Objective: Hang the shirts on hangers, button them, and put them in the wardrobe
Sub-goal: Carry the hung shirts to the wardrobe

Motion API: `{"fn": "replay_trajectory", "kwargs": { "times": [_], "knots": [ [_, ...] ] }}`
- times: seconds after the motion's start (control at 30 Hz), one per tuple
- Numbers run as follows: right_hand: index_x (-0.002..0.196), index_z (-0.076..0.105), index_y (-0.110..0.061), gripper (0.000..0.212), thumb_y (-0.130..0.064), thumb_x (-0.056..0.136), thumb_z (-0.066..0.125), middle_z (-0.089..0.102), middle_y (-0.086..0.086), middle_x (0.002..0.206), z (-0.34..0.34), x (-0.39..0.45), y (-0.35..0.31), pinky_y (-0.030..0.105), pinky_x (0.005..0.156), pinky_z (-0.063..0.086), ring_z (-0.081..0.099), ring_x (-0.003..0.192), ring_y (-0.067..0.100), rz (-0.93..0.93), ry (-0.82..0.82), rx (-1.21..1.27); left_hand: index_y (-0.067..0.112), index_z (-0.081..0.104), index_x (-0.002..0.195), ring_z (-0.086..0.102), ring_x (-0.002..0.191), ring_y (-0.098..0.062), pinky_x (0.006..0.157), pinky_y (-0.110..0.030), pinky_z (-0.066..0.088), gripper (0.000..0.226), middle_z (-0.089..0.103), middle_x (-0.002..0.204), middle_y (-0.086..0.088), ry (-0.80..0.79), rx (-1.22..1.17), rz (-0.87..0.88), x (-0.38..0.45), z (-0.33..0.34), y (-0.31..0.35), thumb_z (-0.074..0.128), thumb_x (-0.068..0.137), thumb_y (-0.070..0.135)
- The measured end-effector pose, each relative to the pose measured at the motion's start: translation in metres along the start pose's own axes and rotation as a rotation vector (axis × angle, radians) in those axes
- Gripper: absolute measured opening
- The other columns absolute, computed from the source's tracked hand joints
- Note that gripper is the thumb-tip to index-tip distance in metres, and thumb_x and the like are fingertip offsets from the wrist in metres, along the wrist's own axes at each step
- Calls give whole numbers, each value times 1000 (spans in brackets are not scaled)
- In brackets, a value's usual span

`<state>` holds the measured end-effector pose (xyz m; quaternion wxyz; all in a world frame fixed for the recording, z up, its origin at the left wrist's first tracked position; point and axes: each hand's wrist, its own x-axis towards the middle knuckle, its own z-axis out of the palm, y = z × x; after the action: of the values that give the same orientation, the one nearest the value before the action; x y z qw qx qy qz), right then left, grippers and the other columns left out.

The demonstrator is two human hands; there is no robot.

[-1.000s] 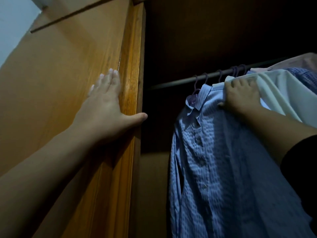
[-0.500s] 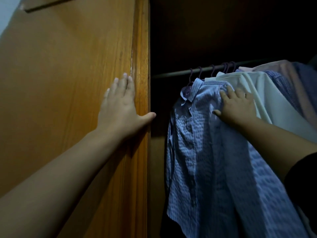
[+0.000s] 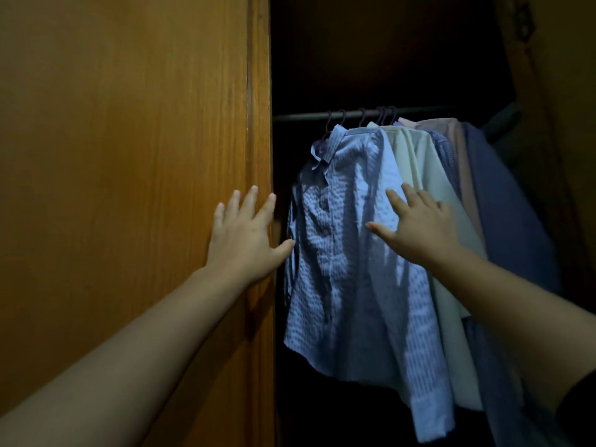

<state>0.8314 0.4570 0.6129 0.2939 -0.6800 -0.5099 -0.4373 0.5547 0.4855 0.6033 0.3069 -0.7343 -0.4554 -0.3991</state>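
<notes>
Slipping down from the collar since the earlier frame, the right hand (image 3: 419,229) now lies spread and flat on the blue shirt (image 3: 348,253), which hangs lengthwise downward from the wardrobe rail (image 3: 306,116), collar facing left, while the left hand (image 3: 246,235) presses fingers-straight on the wooden door (image 3: 129,188).

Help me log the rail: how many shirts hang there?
5 visible on the rail, left to right: blue striped shirt, pale cream shirt, blue checked shirt, pink shirt, dark blue shirt. More may hide behind.
</notes>
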Motion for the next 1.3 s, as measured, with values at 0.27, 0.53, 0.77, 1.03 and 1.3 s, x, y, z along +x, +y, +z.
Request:
{"fn": "replay_trajectory", "kwargs": {
  "times": [0.27, 0.53, 0.77, 1.03, 1.3],
  "knots": [
    [151, 13, -28, 78, -72, 89, 26, 19, 0, 158, -54, -72, -3, 46, 112, 17, 22, 142, 23, -32, -82, 25, 27, 2, 154, -8, 148, -25, 119, -45, 1, 88, -7, 162, -4, -197, -34, 16, -38, -11, 44, 41, 88, 69],
    [147, 27, -30, 73, -72, 87, 29, 30, -1, 153, -111, -144, 16, 50, 114, 13, 28, 139, 20, 15, -221, 68, 30, 3, 153, -4, 148, -25, 118, -44, 5, 90, -4, 162, -1, -359, -147, 8, -85, -26, 97, 45, 85, 71],
    [146, 32, -29, 68, -66, 89, 33, 33, -3, 152, -179, -217, 53, 46, 115, 12, 26, 140, 18, 38, -257, 96, 27, 5, 154, 3, 148, -24, 118, -43, 8, 88, 3, 162, -3, -391, -260, 65, -143, -59, 160, 47, 87, 66],
    [143, 36, -30, 63, -64, 91, 35, 39, -4, 148, -255, -290, 88, 44, 113, 15, 30, 137, 16, 130, -259, 72, 25, 11, 153, 12, 146, -21, 116, -39, 13, 88, 15, 160, -3, -359, -388, 155, -197, -112, 243, 51, 85, 64],
    [144, 34, -32, 63, -64, 90, 38, 37, -6, 149, -332, -341, 117, 41, 114, 17, 26, 140, 14, 209, -208, 32, 29, 3, 153, 4, 148, -21, 120, -41, 9, 86, 5, 162, 1, -423, -541, 291, -233, -164, 314, 50, 88, 60]
  ]
}}
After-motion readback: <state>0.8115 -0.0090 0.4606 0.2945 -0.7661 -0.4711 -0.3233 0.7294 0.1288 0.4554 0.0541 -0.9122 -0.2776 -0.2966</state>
